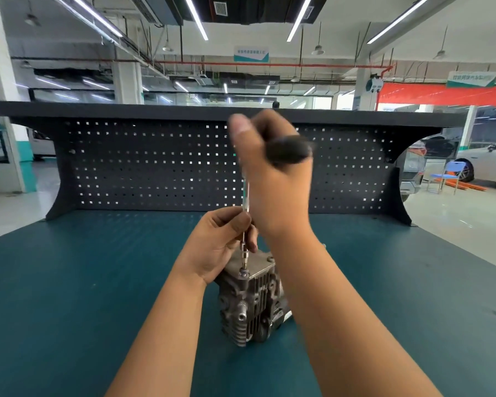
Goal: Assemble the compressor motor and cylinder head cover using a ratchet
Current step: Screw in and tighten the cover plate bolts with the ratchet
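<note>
**Bolt being driven into the cylinder head cover**

The compressor (252,308) stands on end near the middle of the teal bench (69,282), with its finned side toward the camera. The cylinder head cover (259,263) lies flat on top of it.

The right hand (272,173) is raised well above the part. Its fingers are wrapped tight round the black handle of the ratchet (288,150), though the hand is blurred and the finer grip cannot be made out. A long thin shaft (246,193) drops from that handle, and its tip sits on a bolt (243,272) at the cover's near-left corner.

The left hand (218,245) is just beside the cover. Its fingers (235,222) are pinched together round the lower shaft. That grip likely steadies the shaft, since a tool this long and thin would tip off the bolt head if only the top were held.

Standing the part upright probably lets the bolt go straight down, so its weight helps it seat.

No tray or box shows in this view. The nearest thing to a holder is the cover's corner hole, which has the bolt in it. A 2nd bolt head seems to sit at the far corner (269,259).

A dark pegboard (155,167) stands behind the bench.
</note>
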The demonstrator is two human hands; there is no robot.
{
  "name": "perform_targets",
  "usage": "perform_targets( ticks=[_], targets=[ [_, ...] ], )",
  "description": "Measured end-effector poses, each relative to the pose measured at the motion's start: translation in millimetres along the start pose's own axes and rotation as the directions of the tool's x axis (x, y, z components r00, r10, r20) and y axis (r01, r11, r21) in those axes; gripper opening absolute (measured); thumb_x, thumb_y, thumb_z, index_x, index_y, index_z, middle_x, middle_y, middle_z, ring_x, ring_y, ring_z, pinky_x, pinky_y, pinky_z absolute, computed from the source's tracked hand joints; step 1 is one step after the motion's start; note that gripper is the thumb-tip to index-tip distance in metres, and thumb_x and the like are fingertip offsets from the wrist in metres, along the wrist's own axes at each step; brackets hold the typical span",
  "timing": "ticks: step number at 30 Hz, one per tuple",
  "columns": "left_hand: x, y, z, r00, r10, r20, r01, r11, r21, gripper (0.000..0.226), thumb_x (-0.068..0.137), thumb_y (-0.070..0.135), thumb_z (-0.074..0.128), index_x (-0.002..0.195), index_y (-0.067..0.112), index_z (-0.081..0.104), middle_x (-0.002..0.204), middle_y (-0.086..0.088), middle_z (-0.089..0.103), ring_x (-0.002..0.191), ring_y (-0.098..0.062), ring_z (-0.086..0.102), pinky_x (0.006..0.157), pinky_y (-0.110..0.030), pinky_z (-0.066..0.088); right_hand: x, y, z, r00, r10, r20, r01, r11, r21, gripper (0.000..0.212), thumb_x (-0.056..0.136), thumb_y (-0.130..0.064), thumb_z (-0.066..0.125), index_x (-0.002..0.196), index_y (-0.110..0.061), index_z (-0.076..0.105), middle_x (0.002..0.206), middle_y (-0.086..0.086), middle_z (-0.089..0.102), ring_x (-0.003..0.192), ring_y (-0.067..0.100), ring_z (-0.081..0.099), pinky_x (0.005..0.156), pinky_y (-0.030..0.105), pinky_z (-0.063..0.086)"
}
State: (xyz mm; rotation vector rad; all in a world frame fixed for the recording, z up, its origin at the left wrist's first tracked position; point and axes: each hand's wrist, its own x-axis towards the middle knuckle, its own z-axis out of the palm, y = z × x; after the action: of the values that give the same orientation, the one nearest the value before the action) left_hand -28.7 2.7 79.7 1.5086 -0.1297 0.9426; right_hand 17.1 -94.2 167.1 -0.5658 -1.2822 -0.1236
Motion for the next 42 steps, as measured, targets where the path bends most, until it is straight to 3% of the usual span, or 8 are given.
perform_targets(
  ticks=[5, 10, 14, 17, 21, 25, 31, 42],
  targets=[
    [3, -6, -8, 0.997, -0.044, 0.061, 0.044, 0.999, 0.000, 0.036, 0.061, 0.055, 0.080, 0.072, 0.021, 0.073, 0.050, 0.002, 0.058, 0.046, -0.010, 0.054, 0.097, -0.034, 0.049, 14, 17, -30, 0.852, 0.523, -0.013, -0.249, 0.428, 0.869, 0.027, 0.076, -0.017, 0.046, 0.051, -0.014, 0.037, 0.044, -0.002, 0.024, 0.044, 0.014, 0.024, 0.050, 0.026, 0.029],
    [7, -4, 1, 0.999, -0.036, -0.024, 0.038, 0.993, 0.108, 0.028, 0.068, 0.048, 0.075, 0.076, 0.021, 0.075, 0.055, 0.001, 0.062, 0.049, -0.010, 0.057, 0.066, -0.023, 0.054, 2, 13, -18, 0.980, 0.109, -0.166, -0.072, 0.975, 0.211, 0.032, 0.078, -0.021, 0.054, 0.051, -0.022, 0.038, 0.047, -0.005, 0.033, 0.049, 0.014, 0.032, 0.049, 0.029, 0.028],
    [4, 0, 0, 0.997, -0.028, -0.071, 0.040, 0.985, 0.168, 0.019, 0.078, 0.026, 0.059, 0.065, 0.023, 0.073, 0.055, 0.005, 0.062, 0.051, -0.007, 0.056, 0.053, -0.020, 0.047, -5, 5, 4, 0.982, -0.152, -0.109, 0.140, 0.984, -0.108, 0.033, 0.082, -0.019, 0.051, 0.055, -0.027, 0.035, 0.046, -0.015, 0.035, 0.045, -0.001, 0.034, 0.048, 0.008, 0.026],
    [0, 0, 0, 0.998, -0.028, -0.051, 0.032, 0.995, 0.092, 0.024, 0.075, 0.043, 0.066, 0.065, 0.022, 0.072, 0.052, 0.003, 0.060, 0.048, -0.009, 0.055, 0.064, -0.022, 0.052, 1, 7, -4, 0.991, 0.095, -0.097, -0.078, 0.984, 0.161, 0.034, 0.081, -0.014, 0.053, 0.051, -0.022, 0.041, 0.047, -0.012, 0.037, 0.047, 0.006, 0.033, 0.050, 0.019, 0.029],
    [-1, 0, 1, 0.999, -0.045, -0.007, 0.046, 0.995, 0.084, 0.038, 0.067, 0.061, 0.071, 0.067, 0.023, 0.069, 0.049, 0.003, 0.057, 0.045, -0.009, 0.053, 0.095, -0.045, 0.048, 14, 19, -29, 0.878, 0.479, -0.020, -0.271, 0.530, 0.804, 0.029, 0.080, -0.016, 0.045, 0.052, -0.015, 0.037, 0.044, -0.003, 0.025, 0.045, 0.015, 0.025, 0.053, 0.028, 0.029],
    [-1, 7, 6, 0.998, -0.032, -0.056, 0.043, 0.980, 0.196, 0.032, 0.082, 0.050, 0.054, 0.066, 0.025, 0.068, 0.048, 0.002, 0.057, 0.045, -0.011, 0.052, 0.096, -0.062, 0.038, 15, 24, -29, 0.943, 0.329, -0.054, -0.212, 0.715, 0.666, 0.023, 0.081, -0.009, 0.043, 0.060, -0.013, 0.034, 0.045, -0.002, 0.029, 0.046, 0.016, 0.027, 0.054, 0.029, 0.032],
    [-19, 4, 8, 0.993, -0.022, -0.117, 0.082, 0.842, 0.533, 0.051, 0.082, 0.071, 0.035, 0.078, 0.030, 0.065, 0.064, -0.001, 0.069, 0.060, -0.015, 0.065, 0.060, -0.021, 0.050, 15, 21, -25, 0.979, 0.205, -0.012, -0.168, 0.832, 0.528, 0.025, 0.081, -0.005, 0.039, 0.058, -0.013, 0.037, 0.046, -0.001, 0.034, 0.045, 0.017, 0.033, 0.053, 0.031, 0.031],
    [-50, -5, -4, 0.997, -0.040, -0.065, 0.076, 0.574, 0.815, 0.041, 0.076, 0.025, 0.074, 0.087, 0.062, 0.060, 0.102, 0.022, 0.059, 0.102, 0.010, 0.052, 0.086, -0.003, 0.035, 2, 9, -20, 0.994, 0.067, -0.089, -0.042, 0.965, 0.260, 0.030, 0.079, -0.007, 0.051, 0.052, -0.019, 0.046, 0.048, -0.005, 0.040, 0.049, 0.015, 0.036, 0.052, 0.028, 0.028]
  ],
)
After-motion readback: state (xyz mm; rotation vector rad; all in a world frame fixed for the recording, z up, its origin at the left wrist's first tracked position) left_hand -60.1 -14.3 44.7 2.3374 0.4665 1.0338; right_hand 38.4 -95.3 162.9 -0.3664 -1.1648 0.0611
